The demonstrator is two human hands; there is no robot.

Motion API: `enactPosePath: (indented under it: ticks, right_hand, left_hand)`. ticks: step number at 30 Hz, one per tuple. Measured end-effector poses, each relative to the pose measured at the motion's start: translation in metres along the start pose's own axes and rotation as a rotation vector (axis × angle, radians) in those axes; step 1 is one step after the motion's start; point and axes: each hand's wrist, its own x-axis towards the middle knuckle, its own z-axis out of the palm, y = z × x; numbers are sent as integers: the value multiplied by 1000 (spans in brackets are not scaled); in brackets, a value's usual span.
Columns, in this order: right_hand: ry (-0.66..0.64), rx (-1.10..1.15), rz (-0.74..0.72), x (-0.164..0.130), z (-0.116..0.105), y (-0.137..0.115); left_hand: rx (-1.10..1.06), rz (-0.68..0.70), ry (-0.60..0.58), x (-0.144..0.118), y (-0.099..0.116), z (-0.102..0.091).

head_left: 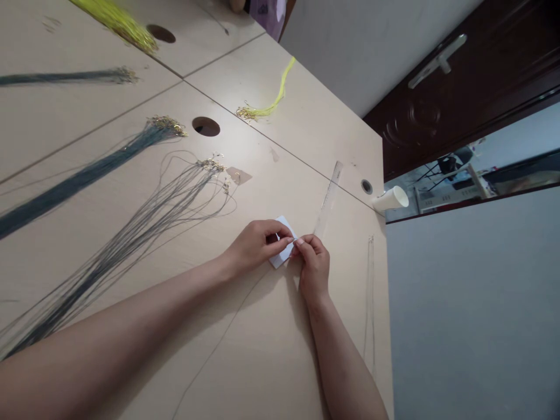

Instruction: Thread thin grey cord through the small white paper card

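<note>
"What are you on just now?"

"The fine part, I'd judge: working at the end of a thin line [225,333], perhaps with a hook. My left hand [258,242] and right hand [314,262] meet over a white pad [280,256], each with thumb and forefinger pinched on something tiny, too small to make out. The line trails from beneath my left hand across the table [258,373] toward me."

"And the next move?"

"I'd say it calls for a steady pinch on one side and a small, careful motion on the other."

"Anything in the cup?"

"The white cup [389,199] is near the table's edge, well apart from my hands; I can't see inside. That brownish flat piece [245,177] by the hooked bundle [212,165] may be a packet, with a hook lying over it. I can't tell if it holds anything."
</note>
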Motion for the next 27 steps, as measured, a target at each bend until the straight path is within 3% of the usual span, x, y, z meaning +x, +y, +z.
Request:
enactPosePath:
  ticks: [27]
  right_hand:
    - [1, -56, 0, -1, 1, -4]
  left_hand:
    - [1, 0, -5, 0, 0, 0]
